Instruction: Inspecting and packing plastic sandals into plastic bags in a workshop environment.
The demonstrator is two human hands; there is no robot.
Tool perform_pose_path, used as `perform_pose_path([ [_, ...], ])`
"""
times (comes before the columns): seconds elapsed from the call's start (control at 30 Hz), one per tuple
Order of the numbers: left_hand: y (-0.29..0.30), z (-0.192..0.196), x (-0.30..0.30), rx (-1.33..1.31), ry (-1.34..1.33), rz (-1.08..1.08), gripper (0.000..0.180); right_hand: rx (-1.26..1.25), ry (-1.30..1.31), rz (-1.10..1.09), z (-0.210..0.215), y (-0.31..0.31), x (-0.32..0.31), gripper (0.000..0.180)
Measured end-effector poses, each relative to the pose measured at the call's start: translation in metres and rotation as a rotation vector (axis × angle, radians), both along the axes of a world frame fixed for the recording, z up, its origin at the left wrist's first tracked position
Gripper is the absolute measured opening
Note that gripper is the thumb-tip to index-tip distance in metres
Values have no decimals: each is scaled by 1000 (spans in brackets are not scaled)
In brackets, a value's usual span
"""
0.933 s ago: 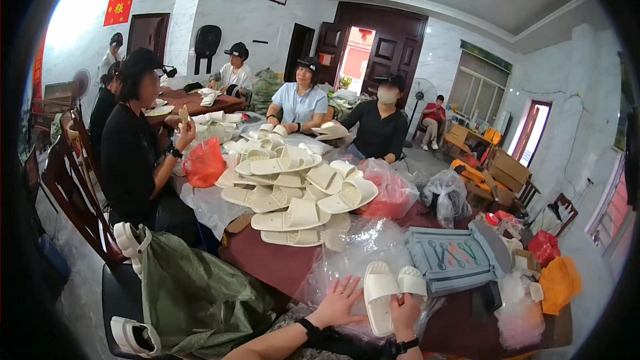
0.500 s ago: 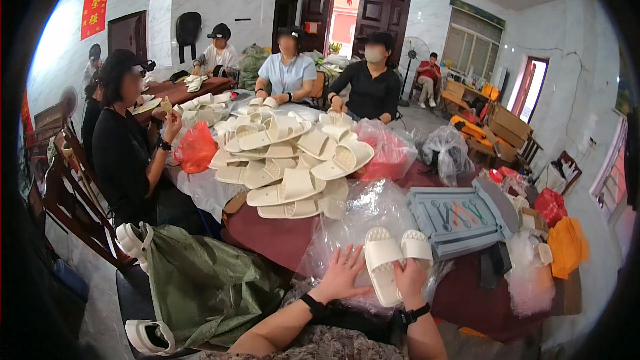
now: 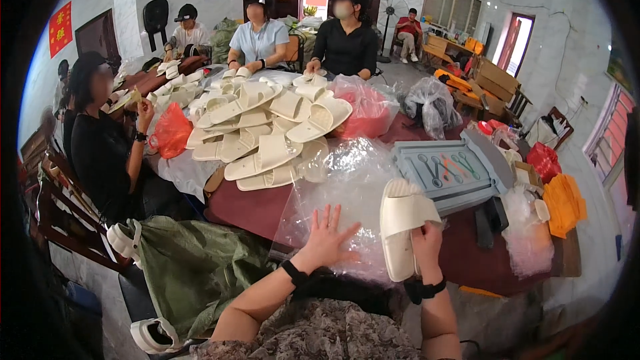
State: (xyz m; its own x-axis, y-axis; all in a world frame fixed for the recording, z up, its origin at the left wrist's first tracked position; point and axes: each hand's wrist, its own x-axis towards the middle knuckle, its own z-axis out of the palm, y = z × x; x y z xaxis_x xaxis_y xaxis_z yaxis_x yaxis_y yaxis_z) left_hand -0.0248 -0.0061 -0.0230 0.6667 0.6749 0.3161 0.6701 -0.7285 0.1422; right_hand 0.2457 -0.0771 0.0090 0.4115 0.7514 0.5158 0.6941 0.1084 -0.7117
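My right hand (image 3: 427, 241) grips a cream slide slipper (image 3: 402, 225), held sole-side toward me over the table's near edge. My left hand (image 3: 327, 235) lies flat with fingers spread on a stack of clear plastic bags (image 3: 347, 187) just left of the slipper. Beyond the bags, a large heap of matching cream slippers (image 3: 267, 123) covers the middle of the dark red table (image 3: 250, 203).
Grey tray of scissors and pliers (image 3: 448, 172) right of the bags. Red bags (image 3: 365, 108), orange bag (image 3: 172, 132), orange cloths (image 3: 564, 201) at right. Green sack (image 3: 193, 263) holding slippers at lower left. Several seated people (image 3: 100, 147) work around the table; boxes stand at back right.
The view has tipped down and closer. My right hand has raised the slipper slightly and my left hand has spread flat on the plastic bags.
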Motion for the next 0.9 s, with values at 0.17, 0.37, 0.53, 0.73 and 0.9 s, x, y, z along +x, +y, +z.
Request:
perform_pose_path([
  [0.17,7,-11,11,-25,18,75,75,-12,98,127,31,-51,-7,26],
  [0.37,30,-12,30,-223,-116,50,59,-239,-91,692,59,-85,-27,30],
  [0.53,71,-28,21,-396,-67,-90,59,-245,-251,716,45,-72,-36,32],
  [0.73,34,21,22,-173,81,19,64,-183,-139,774,66,-75,-53,34],
  [0.9,31,11,17,-149,-333,-347,66,-224,-173,736,54,-67,-58,33],
])
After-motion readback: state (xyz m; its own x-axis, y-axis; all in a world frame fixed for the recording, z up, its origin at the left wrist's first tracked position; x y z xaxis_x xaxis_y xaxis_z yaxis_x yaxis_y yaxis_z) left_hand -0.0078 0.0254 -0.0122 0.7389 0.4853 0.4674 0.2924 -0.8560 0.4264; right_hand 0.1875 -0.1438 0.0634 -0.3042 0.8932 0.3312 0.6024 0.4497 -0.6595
